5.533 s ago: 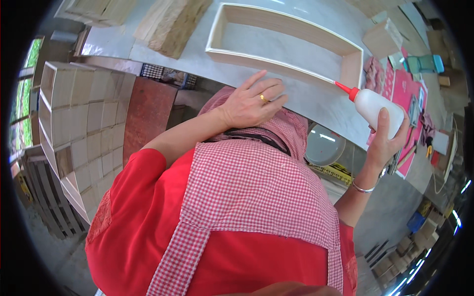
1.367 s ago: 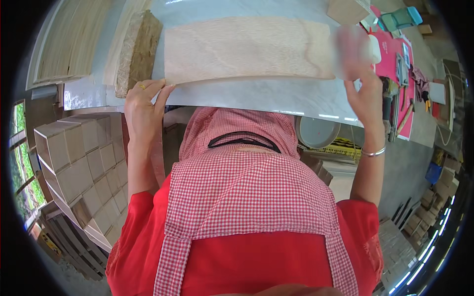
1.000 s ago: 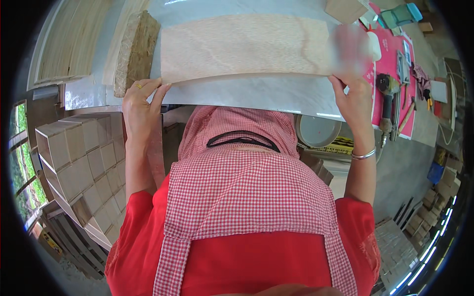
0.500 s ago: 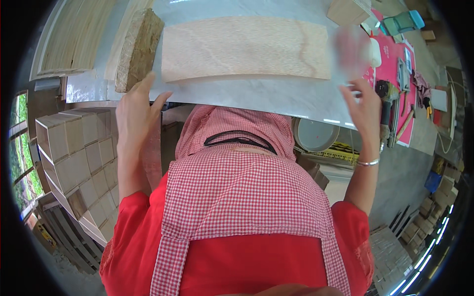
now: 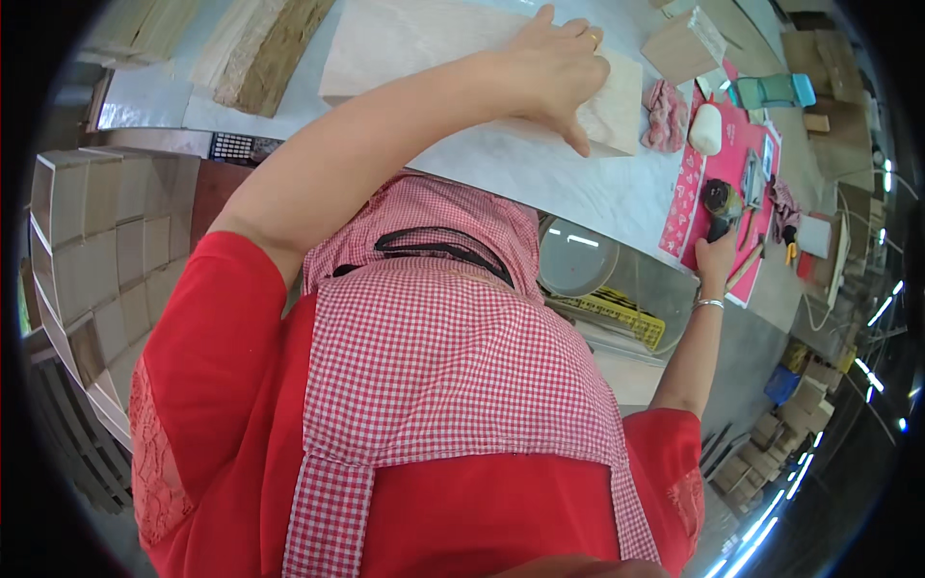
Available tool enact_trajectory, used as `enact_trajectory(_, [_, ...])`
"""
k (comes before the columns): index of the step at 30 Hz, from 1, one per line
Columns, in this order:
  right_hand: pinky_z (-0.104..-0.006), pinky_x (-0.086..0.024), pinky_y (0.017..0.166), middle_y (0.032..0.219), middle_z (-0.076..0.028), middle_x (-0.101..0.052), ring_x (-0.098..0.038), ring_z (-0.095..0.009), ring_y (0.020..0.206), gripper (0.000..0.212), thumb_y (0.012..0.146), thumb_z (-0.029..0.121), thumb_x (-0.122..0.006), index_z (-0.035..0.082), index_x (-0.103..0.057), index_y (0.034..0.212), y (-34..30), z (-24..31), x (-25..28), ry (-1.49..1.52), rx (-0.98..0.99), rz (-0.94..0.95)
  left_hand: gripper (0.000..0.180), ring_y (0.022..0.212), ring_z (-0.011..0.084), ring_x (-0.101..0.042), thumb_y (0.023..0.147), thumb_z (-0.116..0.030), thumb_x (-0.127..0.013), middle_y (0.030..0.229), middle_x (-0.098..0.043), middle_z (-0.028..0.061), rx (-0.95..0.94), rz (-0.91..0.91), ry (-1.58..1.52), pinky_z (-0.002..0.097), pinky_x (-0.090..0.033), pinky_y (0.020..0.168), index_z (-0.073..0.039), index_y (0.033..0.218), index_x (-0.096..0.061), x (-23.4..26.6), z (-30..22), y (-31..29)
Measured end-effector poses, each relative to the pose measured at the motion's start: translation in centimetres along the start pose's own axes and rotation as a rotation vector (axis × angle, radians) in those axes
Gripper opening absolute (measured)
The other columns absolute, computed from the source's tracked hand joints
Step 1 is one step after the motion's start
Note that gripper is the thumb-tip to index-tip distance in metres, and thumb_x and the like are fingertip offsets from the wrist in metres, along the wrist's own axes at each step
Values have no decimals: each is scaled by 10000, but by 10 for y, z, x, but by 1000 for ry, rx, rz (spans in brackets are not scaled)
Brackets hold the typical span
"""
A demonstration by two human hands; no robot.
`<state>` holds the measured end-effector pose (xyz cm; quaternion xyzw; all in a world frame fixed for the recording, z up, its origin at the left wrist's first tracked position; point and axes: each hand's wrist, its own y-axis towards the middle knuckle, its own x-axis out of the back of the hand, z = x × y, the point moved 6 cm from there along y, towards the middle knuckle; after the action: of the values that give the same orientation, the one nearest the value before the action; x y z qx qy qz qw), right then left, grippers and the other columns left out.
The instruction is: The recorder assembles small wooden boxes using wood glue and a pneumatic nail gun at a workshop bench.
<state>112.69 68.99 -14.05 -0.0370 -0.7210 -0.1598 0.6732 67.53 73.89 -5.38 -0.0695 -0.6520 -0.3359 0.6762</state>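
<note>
My left arm reaches across the table to a pale wooden board (image 5: 414, 43). My left hand (image 5: 554, 77) spans its right part, with the thumb at the near edge and the fingers bent over toward the far edge. Out to the right, my right hand (image 5: 716, 255) is closed around the dark grip of a power drill (image 5: 723, 199), which lies on a pink printed mat (image 5: 684, 207). Part of the grip is hidden by the fingers. A crumpled pink-and-white cloth (image 5: 665, 116) and a white bottle (image 5: 705, 130) sit between the board and the drill.
A rough wood block (image 5: 275, 58) lies left of the board. A small wooden box (image 5: 684, 46) and a teal clear container (image 5: 774, 91) stand at the far right. A hammer (image 5: 747, 265) lies beside the drill. Stacked wooden boxes (image 5: 106, 241) rise at my left.
My left hand has left the rough block's near end and crossed right onto the board. My right hand has moved right to the drill and grasped it. The blurred pink cloth now lies still.
</note>
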Motion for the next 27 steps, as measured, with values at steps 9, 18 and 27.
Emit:
enact_trajectory(9, [-332,-482,524,697,-93,-657,-636,-181,580,290,801,173,-713,-14,-659,1015,2,46,96,317,-110,363,775,1247,375,-491,585,-440,-860,1286,-542,226,-1,334,-452,519,-362,1066,-20,1197,-635,-26,5,13])
enact_trajectory(18, [-257,-409,466,758,0,-658,-526,-66,522,252,834,141,-798,11,-683,1016,-50,179,180,667,46,438,655,1156,382,-533,536,-409,-868,1179,-581,261,207,180,-29,482,-445,973,12,1008,-700,8,-8,5])
enact_trajectory(27, [-222,-356,427,670,28,-610,-469,-33,472,269,842,221,-809,14,-692,967,-55,209,184,619,164,449,630,1154,361,-543,550,-426,-866,1164,-597,238,240,228,1,464,-448,968,-12,1001,-719,4,-3,8])
